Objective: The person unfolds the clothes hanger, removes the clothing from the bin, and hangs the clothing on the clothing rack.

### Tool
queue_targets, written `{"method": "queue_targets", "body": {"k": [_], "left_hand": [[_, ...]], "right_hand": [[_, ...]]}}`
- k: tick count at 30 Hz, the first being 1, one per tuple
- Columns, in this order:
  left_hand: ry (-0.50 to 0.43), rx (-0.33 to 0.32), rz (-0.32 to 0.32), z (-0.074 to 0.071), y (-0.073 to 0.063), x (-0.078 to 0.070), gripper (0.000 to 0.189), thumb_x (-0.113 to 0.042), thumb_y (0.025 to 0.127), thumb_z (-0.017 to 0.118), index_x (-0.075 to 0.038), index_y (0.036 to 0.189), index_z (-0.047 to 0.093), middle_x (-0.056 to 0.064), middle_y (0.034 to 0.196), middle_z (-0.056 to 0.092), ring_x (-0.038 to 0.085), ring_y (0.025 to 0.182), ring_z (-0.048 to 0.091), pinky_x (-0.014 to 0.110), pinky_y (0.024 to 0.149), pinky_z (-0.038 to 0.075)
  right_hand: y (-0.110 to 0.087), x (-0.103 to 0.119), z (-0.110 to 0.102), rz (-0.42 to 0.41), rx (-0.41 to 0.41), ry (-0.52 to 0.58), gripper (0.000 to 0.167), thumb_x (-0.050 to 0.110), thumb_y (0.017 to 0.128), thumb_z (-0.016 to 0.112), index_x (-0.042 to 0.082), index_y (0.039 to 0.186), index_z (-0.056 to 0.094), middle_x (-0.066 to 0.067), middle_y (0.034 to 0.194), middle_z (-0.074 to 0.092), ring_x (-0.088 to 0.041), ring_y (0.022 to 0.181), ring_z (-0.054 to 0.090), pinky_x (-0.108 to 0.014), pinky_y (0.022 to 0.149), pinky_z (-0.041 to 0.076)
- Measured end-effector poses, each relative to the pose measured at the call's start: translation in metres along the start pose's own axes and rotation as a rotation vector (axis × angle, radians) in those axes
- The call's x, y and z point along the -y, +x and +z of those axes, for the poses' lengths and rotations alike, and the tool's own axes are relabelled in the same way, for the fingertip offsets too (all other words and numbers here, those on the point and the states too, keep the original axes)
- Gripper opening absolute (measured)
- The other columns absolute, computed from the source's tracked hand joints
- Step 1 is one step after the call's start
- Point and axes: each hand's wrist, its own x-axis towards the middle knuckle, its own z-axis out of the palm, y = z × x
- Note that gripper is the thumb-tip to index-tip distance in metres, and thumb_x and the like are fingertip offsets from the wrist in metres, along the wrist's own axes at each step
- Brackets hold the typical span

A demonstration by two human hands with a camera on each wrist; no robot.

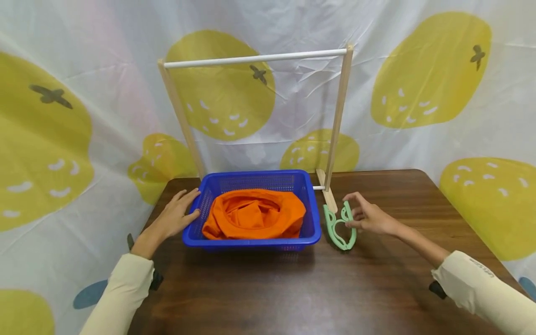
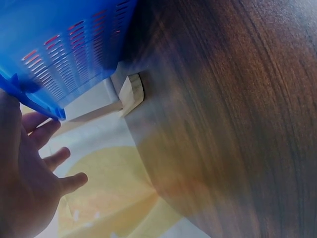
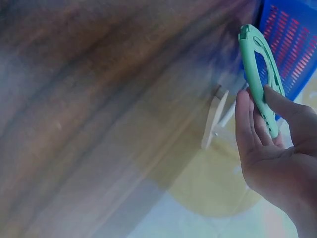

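A green folding clothes hanger [image 1: 344,245], its two arms folded upward, is pinched between the thumb and fingers of my right hand [image 1: 368,218]. The right wrist view shows the thumb lying on one side of the hanger [image 3: 250,69]. My left hand [image 1: 171,218] rests at the left rim of a blue plastic basket [image 1: 251,242], fingers spread and fairly straight. Seen from the left wrist, those fingers [image 2: 69,184] reach past the basket's edge. Bunched inside the basket is an orange cloth item [image 1: 213,218] with a round fold in its middle.
Behind the basket stands a wooden rack with a white rail [image 1: 255,59]. Its right foot [image 1: 330,200] lies close to the hanger. All of this is on a dark brown wooden table [image 1: 259,288], backed by a white curtain [image 1: 138,42] printed with yellow fruit.
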Motion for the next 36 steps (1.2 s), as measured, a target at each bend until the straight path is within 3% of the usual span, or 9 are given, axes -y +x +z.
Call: {"method": "queue_targets", "body": {"k": [4,10,19,26,36], "left_hand": [[0.001,0.0,0.0,0.0,-0.001,0.0,0.063,-0.025,0.103,0.061,0.001,0.157,0.041,0.023,0.164,0.035,0.052,0.15,0.022,0.074,0.115,0.021],[0.002,-0.01,0.011,0.0,-0.001,0.002,0.062,-0.026,0.103,0.061,0.0,0.156,0.042,0.022,0.163,0.036,0.052,0.15,0.023,0.073,0.116,0.023],[-0.038,-0.019,0.017,-0.001,-0.001,0.003,0.063,-0.026,0.102,0.064,0.001,0.155,0.044,0.023,0.162,0.037,0.051,0.15,0.023,0.072,0.116,0.024],[-0.081,-0.01,-0.001,0.0,-0.001,0.004,0.064,-0.025,0.101,0.066,0.001,0.155,0.044,0.023,0.163,0.036,0.05,0.15,0.022,0.071,0.117,0.022],[-0.043,-0.011,0.012,-0.005,0.004,0.0,0.064,-0.029,0.1,0.069,0.004,0.151,0.048,0.025,0.161,0.038,0.046,0.148,0.027,0.067,0.119,0.024]], "right_hand": [[0.002,0.008,-0.009,-0.021,0.002,-0.011,0.067,-0.007,0.091,0.075,0.001,0.141,0.032,-0.022,0.08,0.067,-0.033,0.077,0.074,-0.046,0.057,0.061],[0.009,0.022,-0.026,-0.056,-0.03,-0.073,0.068,-0.006,0.09,0.076,-0.001,0.142,0.032,-0.019,0.079,0.069,-0.031,0.075,0.073,-0.037,0.06,0.06],[0.023,0.039,-0.04,-0.028,-0.031,-0.095,0.066,-0.003,0.093,0.075,0.002,0.143,0.032,-0.014,0.079,0.07,-0.026,0.071,0.073,-0.036,0.058,0.059],[0.036,0.052,-0.039,-0.047,-0.05,-0.097,0.067,-0.006,0.091,0.076,0.002,0.142,0.034,-0.017,0.082,0.072,-0.031,0.078,0.074,-0.036,0.06,0.062],[0.054,0.073,-0.03,-0.087,-0.053,-0.052,0.066,-0.008,0.091,0.074,0.002,0.143,0.034,-0.027,0.092,0.072,-0.035,0.084,0.074,-0.038,0.061,0.062]]}}
